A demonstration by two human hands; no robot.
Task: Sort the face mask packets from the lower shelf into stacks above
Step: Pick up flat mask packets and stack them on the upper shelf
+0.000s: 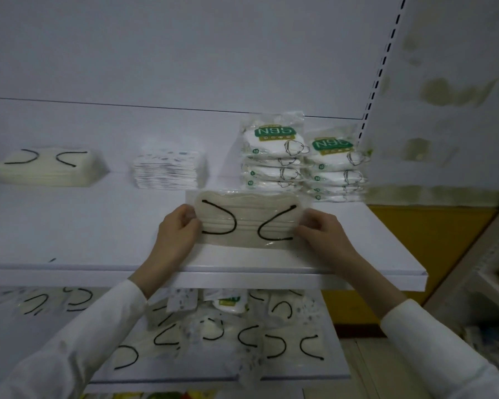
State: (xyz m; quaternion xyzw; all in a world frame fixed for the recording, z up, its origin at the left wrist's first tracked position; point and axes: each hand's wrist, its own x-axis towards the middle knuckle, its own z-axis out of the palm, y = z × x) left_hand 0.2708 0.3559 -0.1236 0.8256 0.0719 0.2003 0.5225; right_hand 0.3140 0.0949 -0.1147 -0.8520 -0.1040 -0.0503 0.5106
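Nearest, the white lower shelf (156, 383) carries a loose scatter of face mask packets (274, 341), cream ones with black ear loops mixed with patterned and green-labelled ones. White sleeves (98, 326) reach up past it. Over the front part of the upper shelf (69, 226), a plain white board, the left hand (176, 228) and right hand (320, 228) each pinch an end of one beige packet (247, 223), fingers curled round its edges; whether it rests on the board cannot be told. Behind it stand two N95 stacks (271, 159) side by side, a patterned stack (167, 171) to their left, and a cream stack (46, 168) far left. Beyond are the white back panel (185, 53), a slotted upright (383, 59), and at right a stained wall (458, 96) above a yellow panel (432, 240)
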